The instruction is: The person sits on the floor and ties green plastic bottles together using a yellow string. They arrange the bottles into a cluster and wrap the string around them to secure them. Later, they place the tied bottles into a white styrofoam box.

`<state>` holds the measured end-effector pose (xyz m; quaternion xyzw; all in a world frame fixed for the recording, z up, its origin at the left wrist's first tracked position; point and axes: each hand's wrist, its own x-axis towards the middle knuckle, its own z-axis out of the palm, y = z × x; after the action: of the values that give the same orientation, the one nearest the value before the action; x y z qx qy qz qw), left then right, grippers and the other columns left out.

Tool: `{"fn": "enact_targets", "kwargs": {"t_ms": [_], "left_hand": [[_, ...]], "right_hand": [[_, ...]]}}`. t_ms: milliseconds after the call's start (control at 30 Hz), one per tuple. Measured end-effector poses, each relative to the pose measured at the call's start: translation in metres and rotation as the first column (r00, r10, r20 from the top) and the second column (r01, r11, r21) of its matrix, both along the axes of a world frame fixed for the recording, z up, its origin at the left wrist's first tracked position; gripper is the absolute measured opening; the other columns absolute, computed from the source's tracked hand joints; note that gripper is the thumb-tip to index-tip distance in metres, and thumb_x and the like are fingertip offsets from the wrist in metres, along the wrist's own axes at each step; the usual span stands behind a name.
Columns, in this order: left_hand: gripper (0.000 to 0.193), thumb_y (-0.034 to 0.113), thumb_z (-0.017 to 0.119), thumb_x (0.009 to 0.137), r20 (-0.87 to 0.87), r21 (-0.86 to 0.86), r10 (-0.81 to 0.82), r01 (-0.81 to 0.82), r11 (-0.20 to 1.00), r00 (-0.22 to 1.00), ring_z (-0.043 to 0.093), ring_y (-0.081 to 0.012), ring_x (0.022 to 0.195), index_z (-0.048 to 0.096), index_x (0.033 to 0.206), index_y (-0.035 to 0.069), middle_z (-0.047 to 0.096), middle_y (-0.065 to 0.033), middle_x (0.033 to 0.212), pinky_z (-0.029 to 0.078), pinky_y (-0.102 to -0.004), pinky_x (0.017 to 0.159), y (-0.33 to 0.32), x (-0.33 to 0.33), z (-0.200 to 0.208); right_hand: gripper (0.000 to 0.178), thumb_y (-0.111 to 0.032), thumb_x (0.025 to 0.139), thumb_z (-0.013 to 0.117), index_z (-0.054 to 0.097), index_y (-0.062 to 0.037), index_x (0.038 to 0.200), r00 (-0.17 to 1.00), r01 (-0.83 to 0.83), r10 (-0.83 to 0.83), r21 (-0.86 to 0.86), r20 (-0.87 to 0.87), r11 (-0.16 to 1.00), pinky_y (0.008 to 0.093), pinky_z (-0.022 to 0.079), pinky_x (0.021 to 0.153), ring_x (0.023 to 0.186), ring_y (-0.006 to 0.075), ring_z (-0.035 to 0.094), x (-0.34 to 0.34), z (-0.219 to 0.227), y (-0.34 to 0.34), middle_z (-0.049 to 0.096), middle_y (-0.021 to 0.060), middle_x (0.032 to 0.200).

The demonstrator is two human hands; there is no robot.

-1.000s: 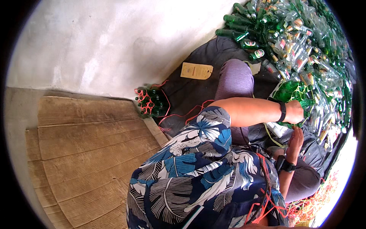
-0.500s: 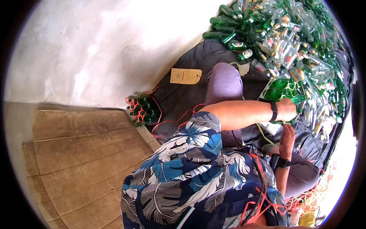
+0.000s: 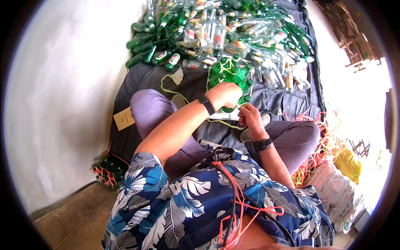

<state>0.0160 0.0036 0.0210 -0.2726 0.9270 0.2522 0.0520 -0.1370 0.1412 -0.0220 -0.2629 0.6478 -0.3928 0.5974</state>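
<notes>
A bundle of green glass bottles [image 3: 241,74] stands in front of me, with pale yellow strap [image 3: 225,123] running round the bottle necks and trailing loose toward my legs. My left hand [image 3: 225,95] is closed at the near side of the bundle; its fingers are turned away, so what they grip is hidden. Just right of it, my right hand [image 3: 251,118] has its fingertips pinched at the bundle's near right edge, on what looks like the yellow strap. Under the bundle lies a white sheet or board [image 3: 217,115].
Loose green and clear bottles [image 3: 208,31] form a large heap beyond the bundle, on a black sheet [image 3: 137,81]. A bundle tied with red strap [image 3: 110,171] stands by the wall at left. Tangled red strap [image 3: 329,135], a white sack [image 3: 333,187] and a yellow bag [image 3: 349,164] lie at right.
My view has swung round, so the bundle and heap now lie straight ahead. The right hand's fingers were stretched beside the bundle and are now bent in a pinch. The left hand stays at the bundle.
</notes>
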Motion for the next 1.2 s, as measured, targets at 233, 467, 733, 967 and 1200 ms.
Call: {"fn": "enact_targets", "kwargs": {"t_ms": [233, 467, 733, 967, 1200], "left_hand": [[0.018, 0.019, 0.071, 0.074, -0.080, -0.115, -0.066, 0.056, 0.992, 0.995, 0.072, -0.0402, 0.085, 0.072, 0.082, 0.004, 0.071, -0.0211, 0.083, 0.057, -0.0506, 0.076, 0.011, -0.002, -0.007], [0.019, 0.018, 0.069, 0.077, -0.057, -0.154, -0.051, 0.041, 0.987, 0.997, 0.072, -0.0387, 0.085, 0.070, 0.088, 0.003, 0.072, -0.0199, 0.089, 0.059, -0.0486, 0.077, 0.021, -0.013, 0.002], [0.022, 0.023, 0.070, 0.080, -0.078, -0.218, -0.022, 0.005, 0.976, 0.997, 0.072, -0.0352, 0.089, 0.067, 0.091, 0.005, 0.072, -0.0148, 0.094, 0.058, -0.0477, 0.077, 0.023, -0.005, -0.004], [0.016, 0.021, 0.067, 0.079, -0.054, -0.205, -0.031, 0.019, 0.979, 0.998, 0.072, -0.0349, 0.088, 0.071, 0.085, 0.006, 0.071, -0.0135, 0.091, 0.058, -0.0471, 0.077, 0.022, -0.003, 0.000], [0.012, 0.015, 0.063, 0.078, -0.108, -0.258, -0.087, 0.057, 0.965, 0.990, 0.071, -0.0347, 0.089, 0.071, 0.080, 0.006, 0.071, -0.0148, 0.092, 0.058, -0.0464, 0.080, 0.030, -0.012, -0.012]], "right_hand": [[0.022, -0.019, 0.101, 0.053, 0.064, -0.0010, 0.108, 0.997, 0.034, -0.031, -0.037, 0.071, 0.999, 0.0286, 0.051, 0.057, 0.070, 0.0138, 0.062, 0.002, 0.000, 0.001, 0.067, 0.0060, 0.090], [0.024, -0.019, 0.100, 0.060, 0.071, 0.0020, 0.098, 0.999, 0.024, -0.031, -0.199, -0.031, 0.980, 0.0254, 0.044, 0.059, 0.068, 0.0073, 0.054, -0.005, -0.027, 0.003, 0.064, 0.0010, 0.081], [0.021, -0.020, 0.096, 0.064, 0.073, -0.0018, 0.099, 1.000, -0.019, 0.020, -0.135, 0.002, 0.991, 0.0295, 0.037, 0.056, 0.066, 0.0085, 0.049, -0.007, 0.000, 0.006, 0.058, -0.0013, 0.076], [0.022, -0.016, 0.094, 0.061, 0.074, -0.0006, 0.103, 0.974, -0.177, 0.151, -0.146, -0.171, 0.973, 0.0310, 0.048, 0.064, 0.077, 0.0157, 0.062, -0.012, -0.011, 0.006, 0.066, 0.0067, 0.091], [0.025, -0.017, 0.094, 0.061, 0.073, 0.0043, 0.102, 0.919, -0.238, 0.143, -0.229, -0.367, 0.944, 0.0343, 0.051, 0.072, 0.083, 0.0216, 0.066, -0.015, -0.047, -0.003, 0.072, 0.0124, 0.099]]}}
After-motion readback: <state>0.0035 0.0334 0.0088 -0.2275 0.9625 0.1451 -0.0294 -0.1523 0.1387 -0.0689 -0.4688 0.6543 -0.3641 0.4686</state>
